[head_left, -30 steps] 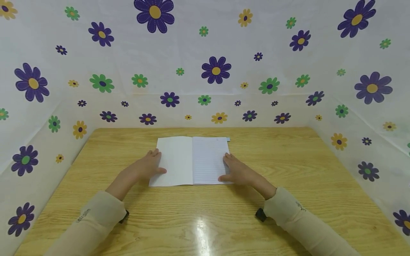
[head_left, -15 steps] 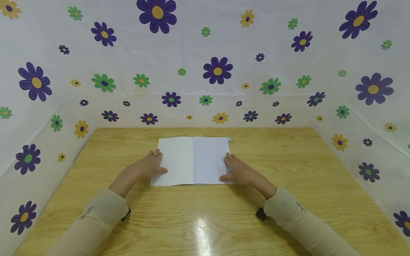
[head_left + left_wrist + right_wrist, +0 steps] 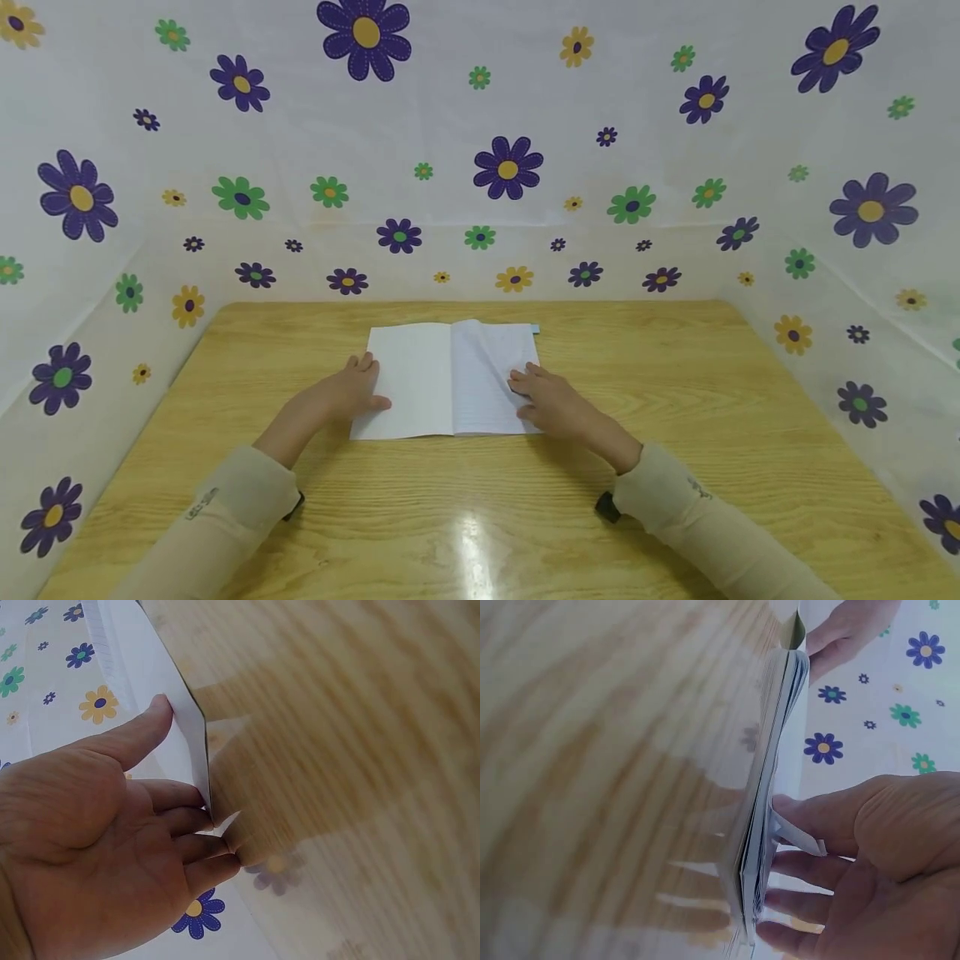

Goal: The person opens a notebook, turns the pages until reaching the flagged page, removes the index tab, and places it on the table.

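An open notebook [image 3: 412, 383] lies on the wooden table, its left side plain white and its right side lined. My left hand [image 3: 348, 390] rests at the left edge; in the left wrist view its thumb lies over the white side and the extended fingers touch the cover's edge. At the right edge my right hand [image 3: 558, 404] pinches a lined page [image 3: 480, 367], which buckles in a diagonal fold. The right wrist view has a curled strip of that page [image 3: 799, 836] between thumb and fingers, above the stacked pages [image 3: 769, 772].
A pale blue tab [image 3: 536, 329] sticks out at the notebook's top right corner. White cloth with printed flowers [image 3: 480, 167] stands behind the table [image 3: 390, 517] and along both its sides. A dark band shows at each wrist.
The lined page, flat before, is now buckled and partly raised. My right hand's fingers have moved inward and gathered its edge. The left hand stays in place.
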`<state>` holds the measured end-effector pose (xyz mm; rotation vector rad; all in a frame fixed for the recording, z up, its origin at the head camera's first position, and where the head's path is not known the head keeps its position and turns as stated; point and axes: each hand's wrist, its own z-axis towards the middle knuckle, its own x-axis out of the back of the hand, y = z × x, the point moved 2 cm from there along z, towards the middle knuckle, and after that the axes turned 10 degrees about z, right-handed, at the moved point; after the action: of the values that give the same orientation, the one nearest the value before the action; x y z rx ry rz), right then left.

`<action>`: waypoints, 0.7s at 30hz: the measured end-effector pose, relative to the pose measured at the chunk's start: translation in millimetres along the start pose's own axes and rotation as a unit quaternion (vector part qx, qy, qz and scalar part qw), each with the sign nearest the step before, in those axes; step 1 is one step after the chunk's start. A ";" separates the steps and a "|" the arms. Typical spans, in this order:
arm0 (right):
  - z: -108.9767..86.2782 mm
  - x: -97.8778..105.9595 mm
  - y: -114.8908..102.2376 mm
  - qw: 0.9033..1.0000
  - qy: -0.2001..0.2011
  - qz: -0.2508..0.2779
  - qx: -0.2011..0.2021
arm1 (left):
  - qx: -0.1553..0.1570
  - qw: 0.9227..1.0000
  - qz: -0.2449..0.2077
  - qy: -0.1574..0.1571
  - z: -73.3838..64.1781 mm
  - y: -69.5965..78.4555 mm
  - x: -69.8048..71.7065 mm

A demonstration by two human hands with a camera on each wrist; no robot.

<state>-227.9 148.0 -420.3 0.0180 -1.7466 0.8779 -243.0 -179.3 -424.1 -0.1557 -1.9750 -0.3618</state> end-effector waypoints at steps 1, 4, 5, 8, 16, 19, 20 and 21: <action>0.2 0.1 -1.7 1.000 0.004 -0.002 0.004 | 0.000 1.000 -0.002 0.001 0.0 -0.1 0.3; 0.3 0.5 -5.7 1.000 0.023 0.003 0.011 | -0.005 1.000 -0.005 0.002 0.1 -0.1 0.9; 0.0 0.6 -6.7 0.999 0.033 0.006 0.016 | -0.006 1.000 -0.007 0.002 0.1 -0.2 1.0; -2.5 2.2 -9.2 0.997 0.071 0.032 0.023 | -0.015 1.000 -0.014 0.004 -0.3 -0.2 1.5; -5.4 8.0 -2.0 0.970 0.177 0.165 -0.026 | -0.017 1.000 -0.022 0.007 -1.5 0.2 1.2; -4.5 9.7 4.8 0.949 0.199 0.237 -0.066 | -0.017 1.000 -0.022 0.006 -3.0 0.8 2.0; -4.3 10.3 6.3 0.942 0.202 0.257 -0.077 | -0.017 1.000 -0.022 0.005 -3.2 0.9 2.2; -4.2 11.1 7.0 0.936 0.206 0.274 -0.086 | -0.017 1.000 -0.021 0.005 -3.1 0.7 2.4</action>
<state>-231.6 159.9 -414.4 -0.7510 -1.4347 1.0293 -241.2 -179.8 -420.6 -0.1335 -1.9662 -0.4222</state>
